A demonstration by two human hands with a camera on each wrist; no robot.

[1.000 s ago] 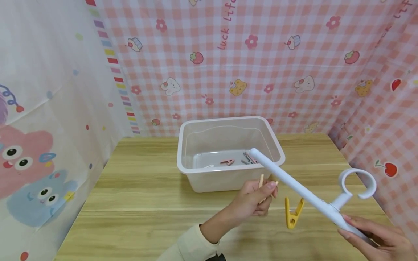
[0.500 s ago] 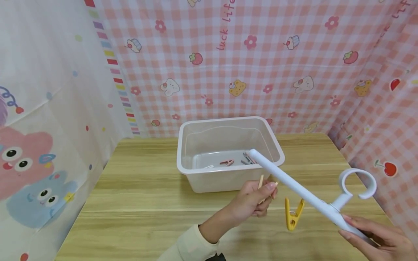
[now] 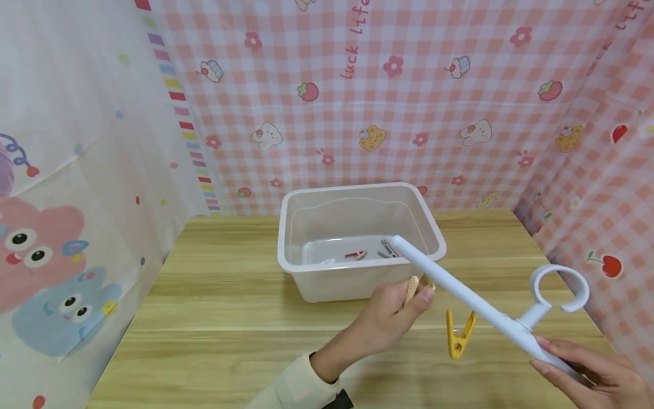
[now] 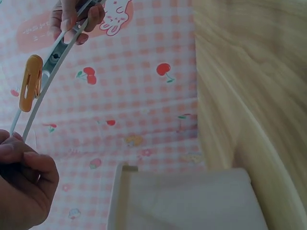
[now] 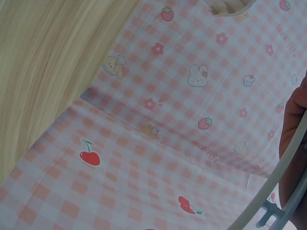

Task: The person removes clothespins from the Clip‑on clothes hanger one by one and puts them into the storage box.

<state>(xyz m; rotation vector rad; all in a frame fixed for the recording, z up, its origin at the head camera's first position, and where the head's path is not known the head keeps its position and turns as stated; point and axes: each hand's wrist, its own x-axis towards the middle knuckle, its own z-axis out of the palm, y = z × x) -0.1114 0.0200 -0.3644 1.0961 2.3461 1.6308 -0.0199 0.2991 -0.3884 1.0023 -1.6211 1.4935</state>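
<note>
A pale blue hanger bar (image 3: 467,294) with an open ring hook (image 3: 585,284) slants across the right half of the head view. My right hand (image 3: 595,369) holds its near end between thumb and fingers. At the bar's other half, my left hand (image 3: 380,321) pinches a cream clip (image 3: 411,290), its fingers curled and partly hidden. A yellow clip (image 3: 458,339) hangs by the bar's underside. In the left wrist view this yellow clip (image 4: 30,84) sits along the bar (image 4: 57,57) between both hands.
A whitish plastic basin (image 3: 352,286) stands on the wooden table (image 3: 219,307) behind my left hand. Inside lie a pink clip (image 3: 356,255), grey clips (image 3: 386,251) and a white one. Printed cloth (image 3: 327,74) walls the table at the back and sides.
My left hand has turned slightly, and the cream clip in it has rotated so that a broader side shows. The bar, my right hand and the yellow clip stay nearly where they were.
</note>
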